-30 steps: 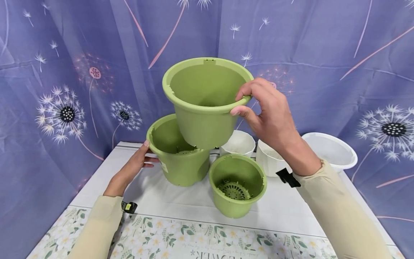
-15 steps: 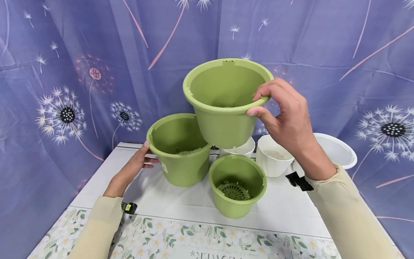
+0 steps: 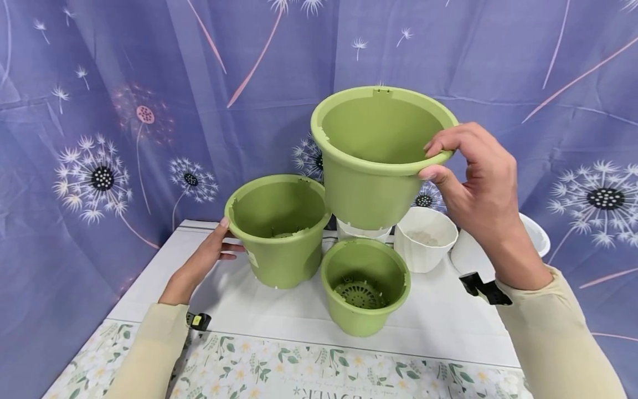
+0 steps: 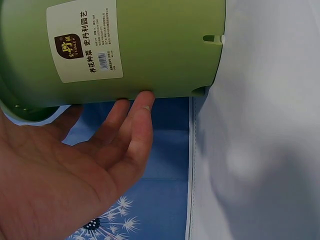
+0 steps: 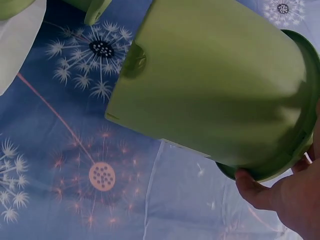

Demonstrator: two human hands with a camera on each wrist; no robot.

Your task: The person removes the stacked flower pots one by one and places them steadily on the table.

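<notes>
My right hand (image 3: 480, 183) pinches the rim of a green plastic flower pot (image 3: 371, 194), thumb outside and fingers over the edge, holding it upright in the air. The right wrist view shows this pot's outer wall (image 5: 210, 90) and the thumb at its rim. A second green flower pot (image 3: 284, 263) stands on the table at left. My left hand (image 3: 201, 257) touches its side with relaxed fingers, the thumb at its rim; a printed label (image 4: 90, 42) shows in the left wrist view. A smaller green flower pot (image 3: 361, 324) with a slotted bottom stands in front.
Behind the raised pot is a white pot (image 3: 361, 235), partly covered. Another white faceted pot (image 3: 423, 252) stands beside it, with a white oval-rimmed container (image 3: 538, 235) farther right, partly behind my wrist. A purple dandelion curtain (image 3: 249, 138) hangs around the white-covered table (image 3: 239, 310).
My right hand has carried the raised pot to the right, from over the left pot to above the white pots. The left hand and the standing pots stay put.
</notes>
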